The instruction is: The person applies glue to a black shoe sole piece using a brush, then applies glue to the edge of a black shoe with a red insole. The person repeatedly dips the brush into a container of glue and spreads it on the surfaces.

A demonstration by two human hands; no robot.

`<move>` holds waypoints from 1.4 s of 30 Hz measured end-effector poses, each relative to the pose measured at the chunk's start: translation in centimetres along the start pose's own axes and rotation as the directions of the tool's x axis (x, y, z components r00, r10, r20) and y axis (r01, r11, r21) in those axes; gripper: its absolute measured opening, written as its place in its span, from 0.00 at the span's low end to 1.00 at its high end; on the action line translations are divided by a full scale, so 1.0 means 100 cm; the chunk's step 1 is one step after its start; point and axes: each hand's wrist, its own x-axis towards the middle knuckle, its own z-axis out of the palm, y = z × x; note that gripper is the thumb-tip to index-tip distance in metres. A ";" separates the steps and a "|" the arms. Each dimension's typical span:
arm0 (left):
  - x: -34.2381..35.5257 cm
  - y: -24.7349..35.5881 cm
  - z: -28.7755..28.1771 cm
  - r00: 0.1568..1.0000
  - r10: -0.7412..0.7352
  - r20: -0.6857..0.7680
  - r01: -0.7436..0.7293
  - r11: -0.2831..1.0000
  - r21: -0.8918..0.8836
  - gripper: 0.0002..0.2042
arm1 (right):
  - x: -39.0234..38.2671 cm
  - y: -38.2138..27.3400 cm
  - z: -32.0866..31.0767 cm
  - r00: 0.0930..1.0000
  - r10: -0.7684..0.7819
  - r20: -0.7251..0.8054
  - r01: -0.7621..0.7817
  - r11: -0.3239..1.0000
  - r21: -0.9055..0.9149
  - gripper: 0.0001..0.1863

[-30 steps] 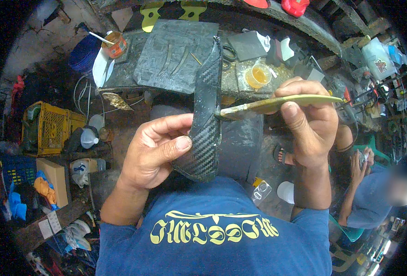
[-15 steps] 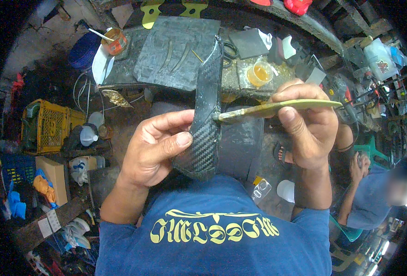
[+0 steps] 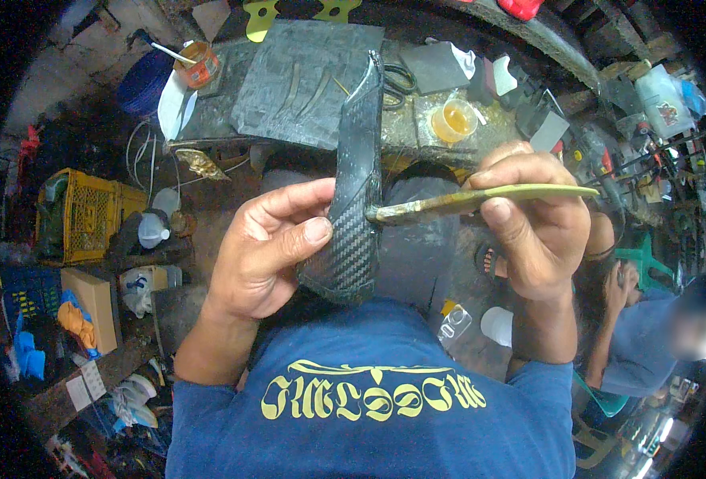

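Note:
My left hand grips a long, curved black carbon-fibre piece, held upright with its narrow end at the top and weave showing on its wider lower part. Between the thumb and fingers of my right hand is a long, flat, yellow-green brush, held sideways, its stained tip touching the piece's right edge. Beyond them, on the workbench, are a dark sheet, a clear cup of amber liquid, an orange-labelled container with a white stick, and black scissors.
A seated co-worker in blue is at the right, hands together, by a green chair. At the left are a yellow crate, a cardboard box and a blue bucket. A white lid lies on the floor.
The carbon-fibre piece and my left hand have shifted slightly up in the view. My right hand and the brush have moved slightly down, the brush tip now lower along the piece's edge.

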 end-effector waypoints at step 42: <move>0.013 -0.004 -0.013 1.000 0.004 0.006 -0.003 0.978 -0.209 0.18 | -0.004 -0.008 0.001 0.989 -0.019 0.147 0.003 0.994 0.108 0.11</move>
